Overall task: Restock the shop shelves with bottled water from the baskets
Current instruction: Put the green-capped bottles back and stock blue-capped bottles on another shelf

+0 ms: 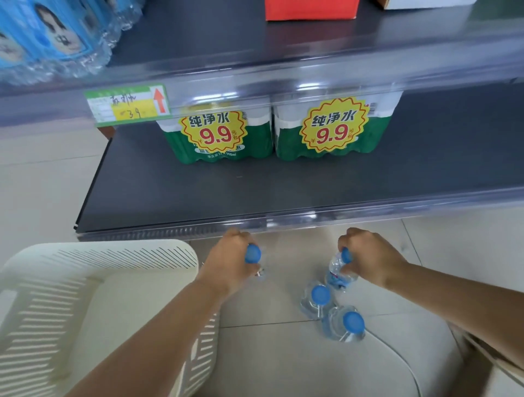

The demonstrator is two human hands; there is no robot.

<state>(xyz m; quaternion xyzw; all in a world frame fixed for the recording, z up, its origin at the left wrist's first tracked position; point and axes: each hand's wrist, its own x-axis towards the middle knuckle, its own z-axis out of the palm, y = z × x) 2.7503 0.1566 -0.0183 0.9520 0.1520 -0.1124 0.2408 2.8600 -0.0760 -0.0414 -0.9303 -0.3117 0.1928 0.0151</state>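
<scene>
We've got both hands curled tight: our left hand [229, 258] grips a blue-capped bottle [253, 253] by the neck and our right hand [368, 255] grips a second bottle [337, 272], both low before the lower shelf [255, 195], while two spare bottles [319, 297] stand on the floor [278, 362] near the cream basket [99, 255]

Price tag [127, 104]: green and yellow, handwritten, red up-arrow. Left pack [217, 136] and right pack [331, 133]: green, side by side, touching, each with a yellow 9.9 sticker. Red box [312, 10] top centre, white box [425, 3] right of it. Pale tiled floor [453, 249].
</scene>
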